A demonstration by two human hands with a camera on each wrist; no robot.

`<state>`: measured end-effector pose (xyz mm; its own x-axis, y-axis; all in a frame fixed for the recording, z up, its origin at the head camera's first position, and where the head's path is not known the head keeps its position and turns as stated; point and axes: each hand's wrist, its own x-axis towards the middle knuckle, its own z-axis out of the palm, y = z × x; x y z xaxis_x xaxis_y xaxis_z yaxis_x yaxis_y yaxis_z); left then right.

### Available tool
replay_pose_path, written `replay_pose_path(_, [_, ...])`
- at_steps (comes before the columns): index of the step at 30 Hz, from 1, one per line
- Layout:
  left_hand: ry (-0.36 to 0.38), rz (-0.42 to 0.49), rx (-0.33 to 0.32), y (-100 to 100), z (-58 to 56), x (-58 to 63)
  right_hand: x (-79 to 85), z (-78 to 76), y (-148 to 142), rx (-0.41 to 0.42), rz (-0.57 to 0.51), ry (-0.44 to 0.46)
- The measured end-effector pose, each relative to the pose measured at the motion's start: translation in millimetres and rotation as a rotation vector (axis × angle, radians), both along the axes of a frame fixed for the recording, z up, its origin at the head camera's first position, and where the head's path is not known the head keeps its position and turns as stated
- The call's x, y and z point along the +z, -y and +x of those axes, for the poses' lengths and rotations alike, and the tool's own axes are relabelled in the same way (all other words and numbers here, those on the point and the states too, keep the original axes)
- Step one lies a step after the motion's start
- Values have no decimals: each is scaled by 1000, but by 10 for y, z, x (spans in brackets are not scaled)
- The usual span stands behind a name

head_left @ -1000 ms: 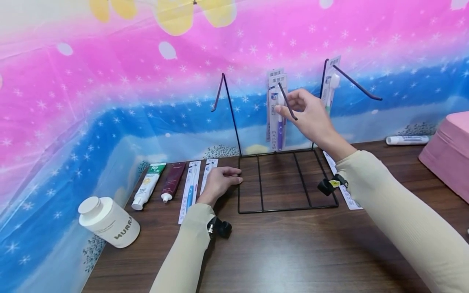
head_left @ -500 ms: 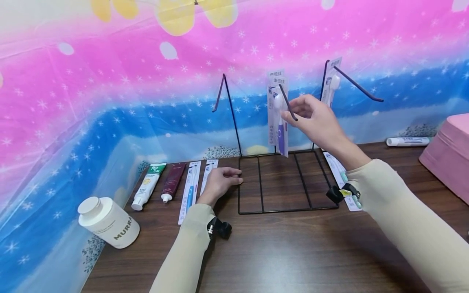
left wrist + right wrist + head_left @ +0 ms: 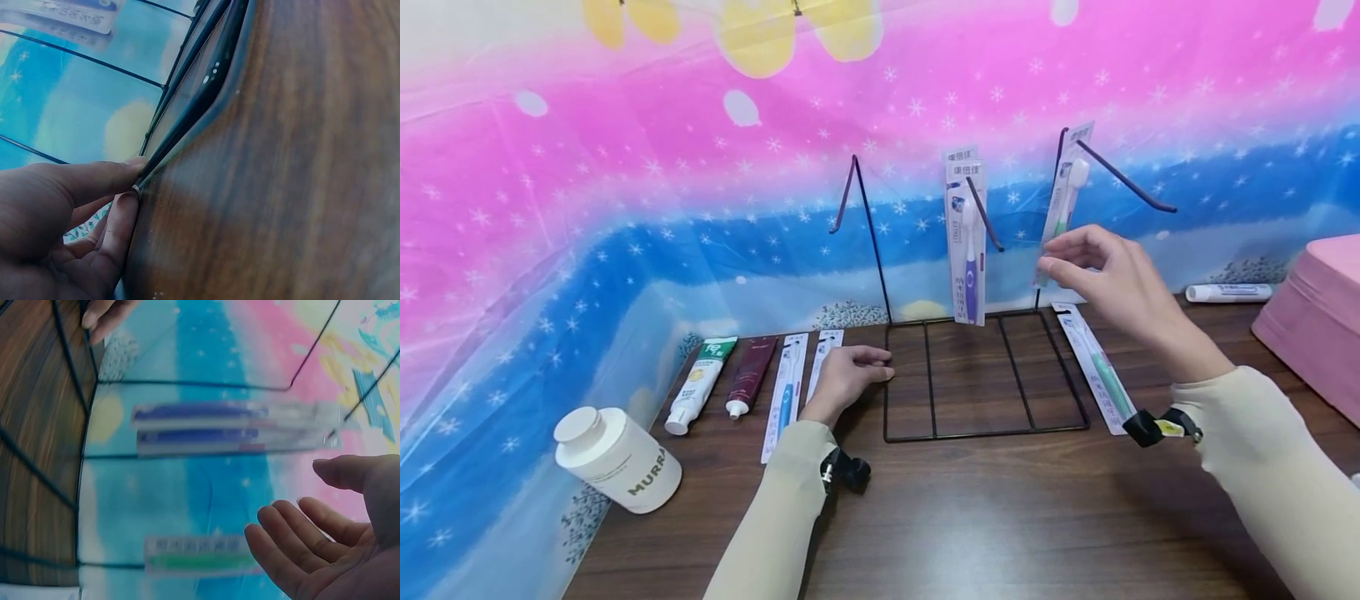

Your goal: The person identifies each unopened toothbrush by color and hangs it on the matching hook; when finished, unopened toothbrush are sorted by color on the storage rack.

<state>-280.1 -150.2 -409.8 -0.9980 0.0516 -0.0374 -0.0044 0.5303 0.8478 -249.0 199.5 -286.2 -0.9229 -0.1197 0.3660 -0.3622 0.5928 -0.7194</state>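
A black wire display rack (image 3: 934, 392) stands on the table, with three prongs jutting forward. My left hand (image 3: 847, 379) pinches the left side wire of its base; the left wrist view shows thumb and fingers (image 3: 119, 231) on the wire. Two packaged purple toothbrushes (image 3: 970, 267) hang one behind the other on the middle prong. On the right prong hangs a packaged green toothbrush (image 3: 1065, 196), its lower part behind my right hand (image 3: 1120, 279). That hand holds nothing, and in the right wrist view its fingers (image 3: 294, 544) are spread apart from the packages.
Left of the rack lie a packaged blue toothbrush (image 3: 786, 392), another package (image 3: 825, 354), a maroon tube (image 3: 751, 379) and a green-white toothpaste tube (image 3: 702, 383). A white bottle (image 3: 621, 462) stands far left. Rightward are a green toothbrush package (image 3: 1097, 371), a white tube (image 3: 1228, 292) and a pink case (image 3: 1315, 325).
My right hand has let go of the front purple toothbrush package and moved right, away from the middle prong. The package now hangs there. My left hand stays on the rack.
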Motion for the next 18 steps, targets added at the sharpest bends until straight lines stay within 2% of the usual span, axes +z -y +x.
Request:
replay_pose_path(2, [-1, -2, -1, -6, 4, -6, -48, -14, -103, -21, 14, -9])
replay_pose_path(7, [-1, 4, -4, -33, 11, -14, -129, -57, -333, -69, -11, 33])
replay_pose_path(14, [-11, -7, -6, -24, 1, -18, -245, -155, -523, -90, -35, 68])
replay_pose_path(18, [-11, -15, -1, -9, 4, -15, -334, -236, -590, -86, -92, 88])
